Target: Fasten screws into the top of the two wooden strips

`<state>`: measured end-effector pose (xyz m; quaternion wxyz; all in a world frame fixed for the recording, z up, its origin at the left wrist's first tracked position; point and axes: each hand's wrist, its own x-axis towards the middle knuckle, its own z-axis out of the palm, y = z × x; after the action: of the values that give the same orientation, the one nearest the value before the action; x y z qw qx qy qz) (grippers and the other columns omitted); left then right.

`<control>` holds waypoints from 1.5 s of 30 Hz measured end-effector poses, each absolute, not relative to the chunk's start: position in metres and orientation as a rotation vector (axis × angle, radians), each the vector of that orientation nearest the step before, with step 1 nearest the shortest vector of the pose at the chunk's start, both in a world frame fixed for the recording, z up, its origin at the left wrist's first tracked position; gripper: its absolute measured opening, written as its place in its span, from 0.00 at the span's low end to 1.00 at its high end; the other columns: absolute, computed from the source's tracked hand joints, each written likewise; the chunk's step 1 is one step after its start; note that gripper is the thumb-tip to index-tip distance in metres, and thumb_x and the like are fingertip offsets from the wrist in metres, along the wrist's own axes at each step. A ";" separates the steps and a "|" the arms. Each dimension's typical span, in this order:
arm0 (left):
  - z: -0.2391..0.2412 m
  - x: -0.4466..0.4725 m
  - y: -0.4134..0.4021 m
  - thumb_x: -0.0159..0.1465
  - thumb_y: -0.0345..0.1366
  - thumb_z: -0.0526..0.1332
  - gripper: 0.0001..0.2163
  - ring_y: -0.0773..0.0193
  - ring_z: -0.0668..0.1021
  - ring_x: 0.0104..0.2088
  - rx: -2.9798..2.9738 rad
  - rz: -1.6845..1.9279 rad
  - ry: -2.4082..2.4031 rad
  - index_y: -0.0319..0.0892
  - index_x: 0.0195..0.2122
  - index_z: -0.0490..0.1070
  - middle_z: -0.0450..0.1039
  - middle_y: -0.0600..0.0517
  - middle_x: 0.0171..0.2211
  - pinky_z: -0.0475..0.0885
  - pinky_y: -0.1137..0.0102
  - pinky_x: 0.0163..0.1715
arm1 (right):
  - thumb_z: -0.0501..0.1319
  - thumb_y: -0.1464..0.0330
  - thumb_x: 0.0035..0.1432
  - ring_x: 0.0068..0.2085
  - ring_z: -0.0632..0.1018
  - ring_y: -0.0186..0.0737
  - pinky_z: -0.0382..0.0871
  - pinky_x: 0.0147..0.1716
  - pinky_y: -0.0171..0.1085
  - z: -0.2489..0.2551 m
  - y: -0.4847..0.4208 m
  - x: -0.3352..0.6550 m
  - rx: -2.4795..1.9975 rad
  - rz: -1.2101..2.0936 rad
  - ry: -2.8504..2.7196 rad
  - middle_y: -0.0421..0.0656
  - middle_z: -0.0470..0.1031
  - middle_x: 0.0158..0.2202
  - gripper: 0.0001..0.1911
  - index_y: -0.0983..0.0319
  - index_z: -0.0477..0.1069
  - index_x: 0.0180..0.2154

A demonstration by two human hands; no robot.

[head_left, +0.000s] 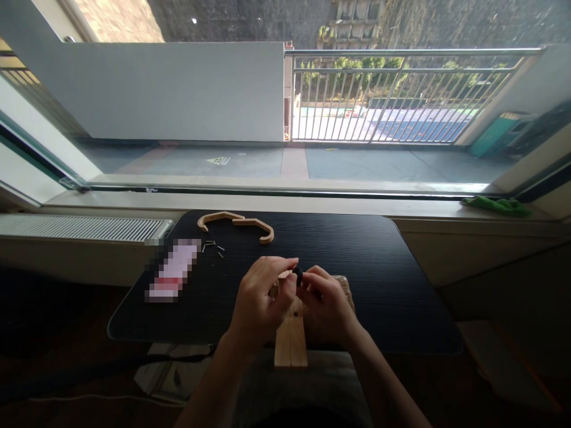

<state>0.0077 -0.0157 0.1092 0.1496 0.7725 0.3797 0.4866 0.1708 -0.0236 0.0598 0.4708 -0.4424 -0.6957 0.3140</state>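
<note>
A small black round part (297,274) sits between my two hands above the near side of the table. The thumb and forefinger of my left hand (261,294) close around it from the left. From the other side, the bent fingertips of my right hand (329,300) pinch at its edge. A bit of pale wood shows between my left fingers, and I cannot make out whether it joins the black part. Below my hands, a flat light wooden piece (291,342) with a lengthwise seam and a dark hole points towards me. My right hand partly hides a brown textured block (344,286).
Two curved wooden pieces (220,216) (256,224) lie at the back left of the dark table (379,255). Several screws (214,244) lie nearer, beside a blurred pinkish packet (176,267). A radiator (84,227), the window sill and a green cloth (497,205) are beyond.
</note>
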 end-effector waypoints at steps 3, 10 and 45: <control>0.106 0.007 -0.015 0.65 0.35 0.63 0.08 0.62 0.79 0.38 2.223 1.386 1.111 0.41 0.45 0.74 0.78 0.49 0.38 0.74 0.69 0.40 | 0.61 0.69 0.61 0.24 0.66 0.29 0.61 0.23 0.31 0.060 -0.024 0.170 -1.094 0.754 -1.697 0.38 0.67 0.31 0.04 0.61 0.75 0.37; 0.104 0.010 -0.013 0.64 0.37 0.66 0.08 0.64 0.79 0.34 2.218 1.387 1.154 0.41 0.42 0.73 0.77 0.51 0.34 0.74 0.71 0.36 | 0.61 0.69 0.61 0.24 0.66 0.29 0.61 0.23 0.30 0.058 -0.024 0.169 -1.134 0.710 -1.675 0.38 0.67 0.30 0.03 0.60 0.73 0.34; 0.107 0.011 -0.013 0.65 0.37 0.64 0.05 0.66 0.77 0.27 2.287 1.364 1.155 0.41 0.37 0.72 0.75 0.53 0.28 0.72 0.72 0.29 | 0.63 0.69 0.56 0.25 0.64 0.29 0.60 0.21 0.32 0.058 -0.023 0.169 -1.149 0.674 -1.663 0.39 0.65 0.35 0.04 0.60 0.71 0.36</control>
<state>0.0113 -0.0131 0.1068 0.1192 0.7823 0.3950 0.4667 0.1694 -0.0235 0.0578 0.4841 -0.4718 -0.6830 0.2766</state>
